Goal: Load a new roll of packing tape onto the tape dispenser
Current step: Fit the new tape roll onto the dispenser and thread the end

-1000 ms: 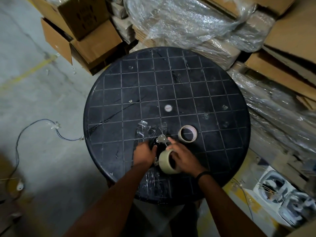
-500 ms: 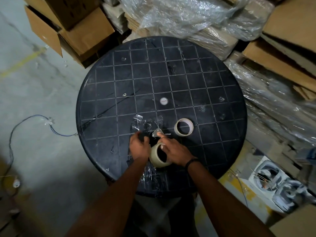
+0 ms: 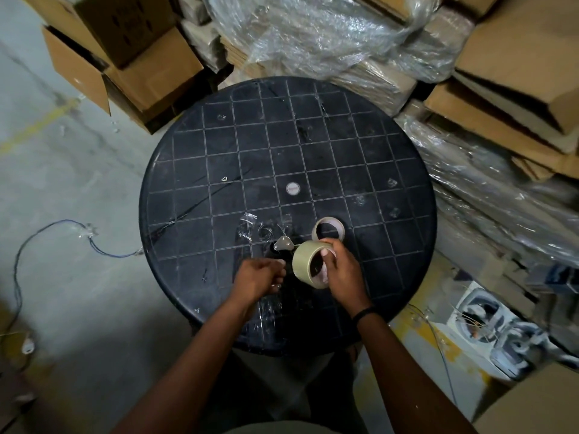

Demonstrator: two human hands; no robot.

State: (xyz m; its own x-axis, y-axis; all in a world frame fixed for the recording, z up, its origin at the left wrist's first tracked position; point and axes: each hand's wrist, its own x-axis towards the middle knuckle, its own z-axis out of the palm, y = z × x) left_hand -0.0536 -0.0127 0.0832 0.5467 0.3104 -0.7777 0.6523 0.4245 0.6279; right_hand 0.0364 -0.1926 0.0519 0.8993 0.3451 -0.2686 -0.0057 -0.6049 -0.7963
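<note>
New roll of beige packing tape (image 3: 308,264): lifted since a moment ago, off the dark tape dispenser (image 3: 283,245) near the round black gridded tabletop (image 3: 219,145) front edge; right hand (image 3: 343,270) fingers grip it, left hand (image 3: 258,277) fingers curled shut beside the dispenser; mounting judged pending.

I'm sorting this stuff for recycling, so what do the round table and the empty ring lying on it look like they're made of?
The round table looks like moulded plastic: a dark, slightly glossy top with a raised grid pattern and scuffs. The empty ring looks like a cardboard tape core: a thin, matte, pale tan wall with no tape visible on it, though the picture is too dim to be sure.
</note>
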